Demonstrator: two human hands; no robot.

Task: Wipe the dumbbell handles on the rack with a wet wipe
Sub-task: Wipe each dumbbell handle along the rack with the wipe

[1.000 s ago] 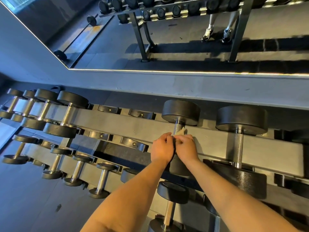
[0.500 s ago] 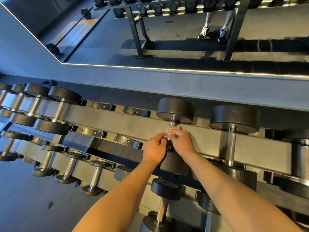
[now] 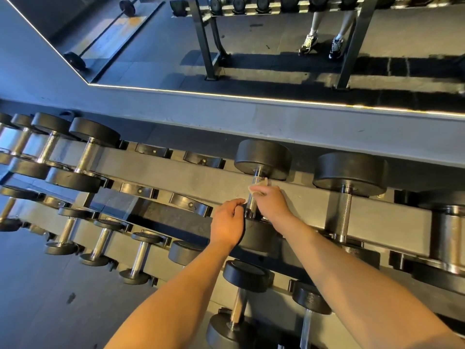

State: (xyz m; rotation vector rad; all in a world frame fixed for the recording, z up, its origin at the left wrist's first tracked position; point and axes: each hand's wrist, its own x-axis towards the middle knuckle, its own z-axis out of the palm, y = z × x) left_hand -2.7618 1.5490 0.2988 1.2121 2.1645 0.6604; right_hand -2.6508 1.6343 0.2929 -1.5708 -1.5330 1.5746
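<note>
A black dumbbell (image 3: 263,158) lies on the top shelf of the grey rack (image 3: 201,180), its chrome handle (image 3: 253,200) running toward me. My right hand (image 3: 273,204) wraps the handle's right side and pinches a pale wet wipe (image 3: 263,183) against it. Just left of the handle, low down near the near weight head, is my left hand (image 3: 227,224) with curled fingers; whether they touch the handle is unclear. The near head is partly hidden by both hands.
More dumbbells fill the rack: a larger one (image 3: 348,172) to the right, several smaller ones (image 3: 83,152) at left and on the lower shelf (image 3: 141,258). Empty cradles (image 3: 201,159) sit left of my hands. A wall mirror (image 3: 251,46) behind reflects a standing person's legs.
My left hand has come off the handle and dropped slightly left and down. My right hand with the wipe has slid up the handle toward the far head.
</note>
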